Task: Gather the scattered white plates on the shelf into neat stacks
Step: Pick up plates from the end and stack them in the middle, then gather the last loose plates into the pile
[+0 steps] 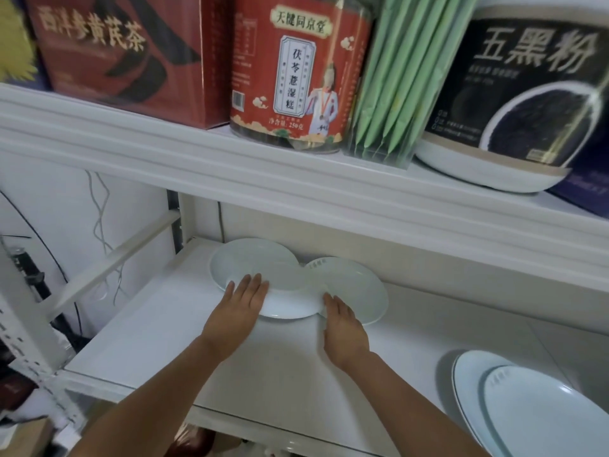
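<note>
Three white plates overlap at the back of the white shelf point(158, 328): a left plate point(244, 262), a middle plate point(286, 298) partly on it, and a right plate point(356, 285) with small print near its rim. My left hand point(244, 301) lies flat, fingers apart, on the near edges of the left and middle plates. The fingers of my right hand point(342, 328) rest flat on the near left edge of the right plate. Two more white plates sit overlapped at the front right: a large one point(471, 377) and one over it point(540, 413).
The upper shelf board point(296, 179) hangs low over the plates. On it stand a red box point(125, 51), a red canister point(296, 70), a clear pack of green sticks point(405, 77) and a black-labelled tub point(527, 94). Cables and a metal upright point(29, 311) are at left.
</note>
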